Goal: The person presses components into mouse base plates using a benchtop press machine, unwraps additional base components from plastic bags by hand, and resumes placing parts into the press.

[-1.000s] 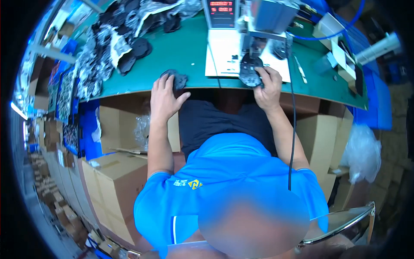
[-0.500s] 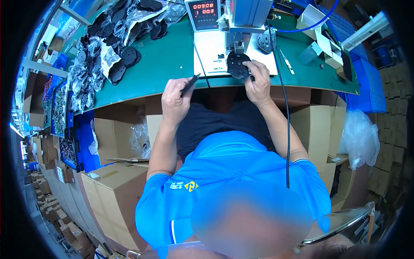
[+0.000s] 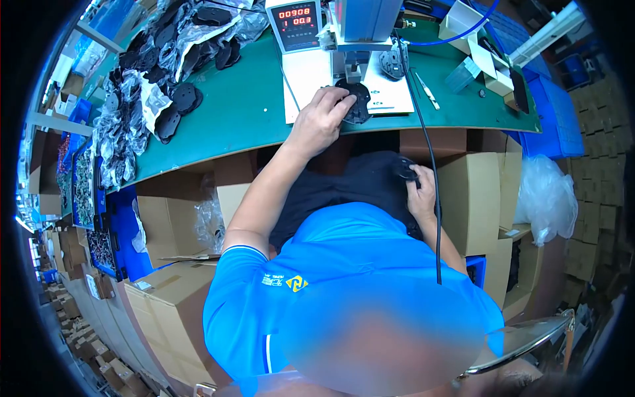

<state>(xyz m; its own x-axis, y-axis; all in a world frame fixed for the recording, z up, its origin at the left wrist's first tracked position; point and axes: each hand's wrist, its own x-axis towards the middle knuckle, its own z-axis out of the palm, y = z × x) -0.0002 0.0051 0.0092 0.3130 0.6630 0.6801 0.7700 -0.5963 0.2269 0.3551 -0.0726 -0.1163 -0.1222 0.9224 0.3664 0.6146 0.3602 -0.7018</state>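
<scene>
My left hand (image 3: 320, 120) is at the press, its fingers closed on the near left edge of a black rounded plastic plate (image 3: 358, 106). That plate lies on the white base (image 3: 307, 76) under the press head (image 3: 354, 56), and the hand hides part of it. Down by my right thigh, my right hand (image 3: 423, 190) pinches another black plastic part (image 3: 404, 169), partly lost against the dark trousers. A grey-black moulded part (image 3: 391, 64) sits on the base to the right of the press head.
A counter box (image 3: 296, 25) with red digits stands left of the press. Black plates (image 3: 187, 98) and plastic wrapping (image 3: 119, 122) are heaped on the table's left. To the right are a white pen-like tool (image 3: 427, 91), small boxes and a hanging black cable (image 3: 433, 172). Cartons (image 3: 178, 298) stand below.
My left hand has moved right and forward, from the table's front edge to the plate under the press. My right hand has left the press and dropped to my thigh with a black part.
</scene>
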